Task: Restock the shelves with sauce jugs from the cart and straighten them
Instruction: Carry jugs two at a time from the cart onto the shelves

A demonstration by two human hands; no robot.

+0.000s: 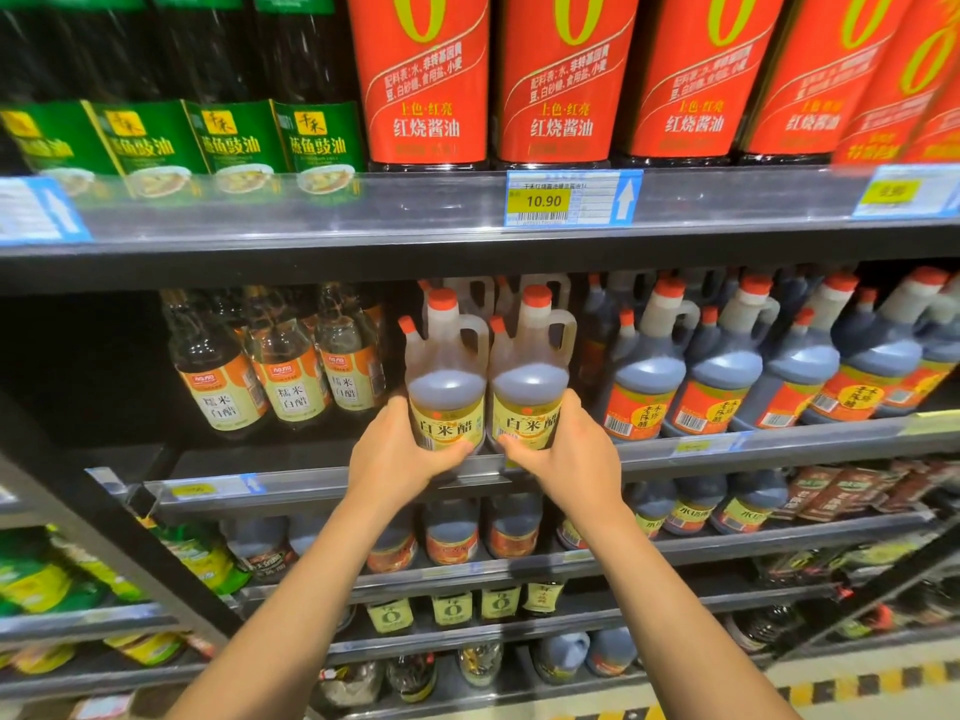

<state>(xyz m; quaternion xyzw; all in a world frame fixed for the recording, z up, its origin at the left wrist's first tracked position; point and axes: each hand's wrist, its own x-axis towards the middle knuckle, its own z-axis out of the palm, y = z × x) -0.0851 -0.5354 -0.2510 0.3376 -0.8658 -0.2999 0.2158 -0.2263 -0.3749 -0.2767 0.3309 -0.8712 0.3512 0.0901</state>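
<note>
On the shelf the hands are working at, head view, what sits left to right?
Three clear white-vinegar bottles → left hand gripping the left yellow-label jug → right yellow-label jug gripped by the right hand → dark vinegar jugs with orange labels.

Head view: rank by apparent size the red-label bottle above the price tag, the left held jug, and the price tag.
1. Red-label bottle, cropped at the top, still largest.
2. Left held jug.
3. Price tag.
</note>
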